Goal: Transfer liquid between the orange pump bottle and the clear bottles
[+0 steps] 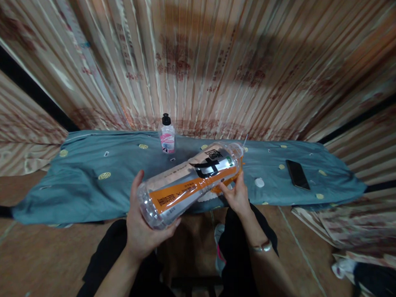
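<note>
A large clear plastic bottle with an orange, silver and black label lies tilted in the air above the cloth-covered table, its neck up to the right. My left hand is wrapped round the bottle's base at the lower left. Near the neck end, my right hand has its fingers closed on something orange, whose shape is partly hidden by the bottle. A thin clear piece sticks up beside the neck. Whether the right fingers also press on the bottle is hard to tell.
A small bottle with a black cap and pink label stands at the table's back. On the teal cloth to the right lie a round white object and a black phone. Striped curtains hang behind.
</note>
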